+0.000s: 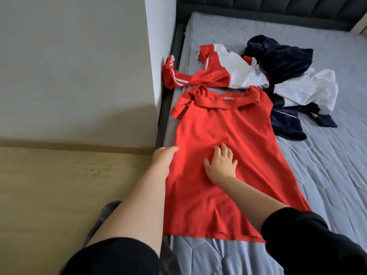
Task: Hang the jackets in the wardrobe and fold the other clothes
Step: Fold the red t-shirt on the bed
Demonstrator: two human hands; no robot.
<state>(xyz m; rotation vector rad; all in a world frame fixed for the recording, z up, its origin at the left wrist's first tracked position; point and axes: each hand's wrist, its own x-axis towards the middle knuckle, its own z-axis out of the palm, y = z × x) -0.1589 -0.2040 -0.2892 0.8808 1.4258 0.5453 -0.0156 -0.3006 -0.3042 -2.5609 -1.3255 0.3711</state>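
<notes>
Grey quilted mattress (327,165) serves as the work surface, with a dark padded headboard (278,8) at its far end.

Red short-sleeved collared shirt (228,132) lies flat on the mattress, collar towards the headboard and hem towards the person. White lettering shows at the neck. One short sleeve is folded in at the collar end.

Right hand (220,165): palm down on the middle of the shirt, fingers straight and spread, pressing the cloth and gripping nothing.

Left hand (163,155): at the shirt's edge on the floor side, touching the fabric. Fingers are hidden by the cloth, so whether it grips the edge cannot be told.

Both forearms are bare below black sleeves.

Beyond the shirt's collar, just beside it: a crumpled red and white jacket with white sleeve stripes (214,72), one sleeve draped off the mattress against the wall corner.

Beyond the collar and to the side away from the floor: a heap of navy and white clothing (288,76), touching the shirt's shoulder. Number of garments in it not resolvable.

Off the shirt's other side: pale wooden floor (49,185) and a light grey wall (69,66).
</notes>
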